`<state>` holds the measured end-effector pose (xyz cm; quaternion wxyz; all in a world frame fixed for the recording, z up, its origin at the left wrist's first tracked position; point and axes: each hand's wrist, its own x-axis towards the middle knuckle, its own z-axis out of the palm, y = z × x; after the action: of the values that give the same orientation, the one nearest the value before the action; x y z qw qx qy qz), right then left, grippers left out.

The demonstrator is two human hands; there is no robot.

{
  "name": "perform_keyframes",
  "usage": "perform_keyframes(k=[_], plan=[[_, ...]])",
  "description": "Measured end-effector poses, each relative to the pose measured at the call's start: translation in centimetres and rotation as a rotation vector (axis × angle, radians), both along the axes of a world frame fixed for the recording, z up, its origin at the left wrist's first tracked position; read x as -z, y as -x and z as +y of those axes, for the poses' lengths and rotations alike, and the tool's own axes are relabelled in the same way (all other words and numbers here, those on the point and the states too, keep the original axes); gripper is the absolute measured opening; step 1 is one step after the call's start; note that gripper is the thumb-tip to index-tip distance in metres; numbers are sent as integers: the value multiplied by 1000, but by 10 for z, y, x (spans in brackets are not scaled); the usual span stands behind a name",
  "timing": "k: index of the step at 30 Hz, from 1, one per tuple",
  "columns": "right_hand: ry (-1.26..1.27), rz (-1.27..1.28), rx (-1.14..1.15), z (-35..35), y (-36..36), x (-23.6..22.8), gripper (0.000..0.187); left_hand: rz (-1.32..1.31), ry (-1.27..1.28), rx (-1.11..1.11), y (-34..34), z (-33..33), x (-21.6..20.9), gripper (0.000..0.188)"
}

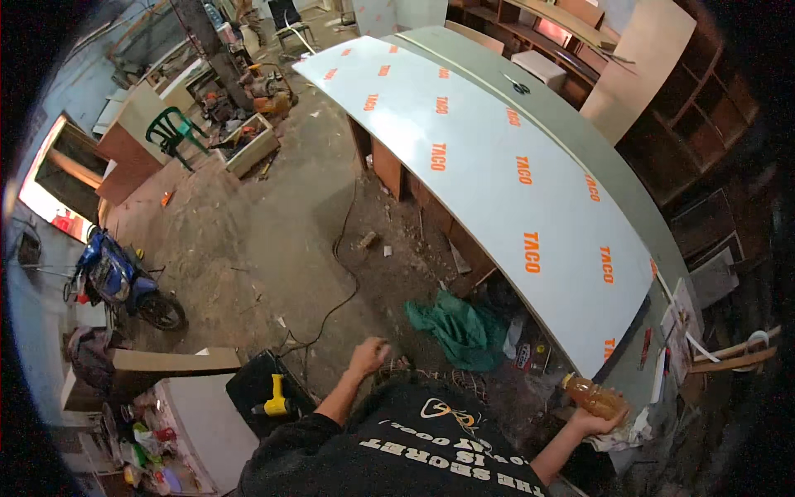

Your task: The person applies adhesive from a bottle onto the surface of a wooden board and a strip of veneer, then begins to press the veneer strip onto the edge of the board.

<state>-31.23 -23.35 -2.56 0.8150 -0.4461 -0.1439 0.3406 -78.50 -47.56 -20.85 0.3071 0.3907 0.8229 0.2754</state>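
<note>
A clear plastic bottle with amber-brown contents and a yellowish top (pixel 595 398) is held in my right hand (pixel 586 422), close to the near end of the bench. Its neck tilts up to the left, near the corner of a long white sheet with orange print (pixel 484 178). A crumpled pale cloth (pixel 625 433) lies just beside that hand. My left hand (pixel 370 354) hangs over the floor with its fingers curled in, and nothing shows in it.
The sheet rests on a grey-green board (pixel 571 137) with scissors (pixel 518 86) on it. A green cloth (pixel 460 330) lies on the floor below. A cable (pixel 344 298) crosses the floor. At left are a yellow power tool (pixel 277 399), a blue motorbike (pixel 120 277) and a green chair (pixel 174 132).
</note>
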Motion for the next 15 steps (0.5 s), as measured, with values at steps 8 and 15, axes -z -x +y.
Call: perform_keyframes(k=[8,15], plan=[[-30,68,-224,29,-29,17,47,-114,-302,218,-44,140,-47,37],[321,-67,-173,-6,-131,2,65,-108,-295,485,-68,210,-56,40]])
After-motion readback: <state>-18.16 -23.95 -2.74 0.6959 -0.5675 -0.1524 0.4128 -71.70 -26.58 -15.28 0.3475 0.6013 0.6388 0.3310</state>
